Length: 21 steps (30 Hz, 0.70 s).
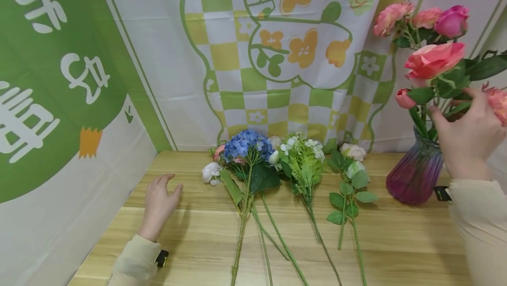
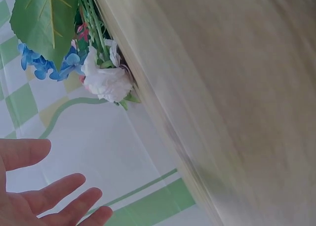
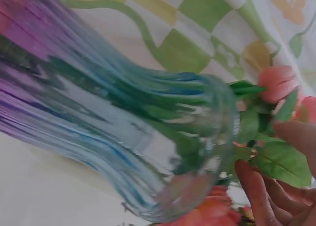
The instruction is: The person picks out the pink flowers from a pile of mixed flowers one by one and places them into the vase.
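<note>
At the right, a ribbed glass vase [image 1: 415, 169], purple-pink below and bluish at the neck, holds pink and coral artificial flowers. My right hand [image 1: 469, 132] is just above its rim, thumb and fingers curled around the leafy flower stems [image 3: 251, 137] under a large coral rose [image 1: 435, 59]. Leaves partly hide the exact contact. On the left, my left hand [image 1: 160, 200] hovers over the table with fingers spread and holds nothing. Nearest to it are a white flower [image 1: 211, 173] and a blue hydrangea [image 1: 247, 145] on a thick stem.
Green sprigs with small white blossoms [image 1: 303, 160] and pale roses [image 1: 353, 152] lie along the middle of the wooden table [image 1: 198, 251], stems toward the front. Behind the table hangs a checkered, flower-printed cloth [image 1: 222, 57]; a green-and-white printed cloth [image 1: 47, 79] covers the left side.
</note>
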Available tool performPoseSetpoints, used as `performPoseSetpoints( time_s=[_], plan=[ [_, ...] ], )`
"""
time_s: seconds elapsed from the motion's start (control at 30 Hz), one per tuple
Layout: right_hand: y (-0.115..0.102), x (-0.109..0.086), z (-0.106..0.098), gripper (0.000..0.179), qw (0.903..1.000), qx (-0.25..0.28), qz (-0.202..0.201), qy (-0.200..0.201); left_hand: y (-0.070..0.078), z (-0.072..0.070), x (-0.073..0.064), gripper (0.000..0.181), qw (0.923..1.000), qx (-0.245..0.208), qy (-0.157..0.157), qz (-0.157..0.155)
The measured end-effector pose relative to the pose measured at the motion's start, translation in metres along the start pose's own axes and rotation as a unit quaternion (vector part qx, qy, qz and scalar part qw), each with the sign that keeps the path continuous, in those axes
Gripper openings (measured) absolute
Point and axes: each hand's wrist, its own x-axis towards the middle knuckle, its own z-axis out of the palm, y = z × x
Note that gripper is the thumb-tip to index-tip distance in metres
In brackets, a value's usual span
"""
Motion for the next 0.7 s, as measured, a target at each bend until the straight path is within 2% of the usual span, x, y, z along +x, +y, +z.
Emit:
performPoseSetpoints(
  time_s=[0.2,0.4,0.57,0.7],
  plan=[
    [-0.011,-0.01,-0.01,0.063,0.999,-0.002,-0.041,0.017,0.007,0.002,0.003,0.046,1.0,0.001,-0.002,0.008],
    [-0.026,-0.017,-0.019,0.055,0.9952,0.018,-0.071,0.064,0.016,0.011,0.009,0.044,0.9997,-0.007,0.006,0.023],
    [-0.041,-0.022,-0.023,0.045,0.991,0.035,-0.091,0.092,0.031,0.018,0.017,0.044,0.9993,-0.022,-0.001,0.031],
    [-0.049,-0.027,-0.021,0.04,0.9908,0.047,-0.093,0.087,0.045,0.023,0.022,0.045,0.9989,-0.031,-0.011,0.032]
  ],
)
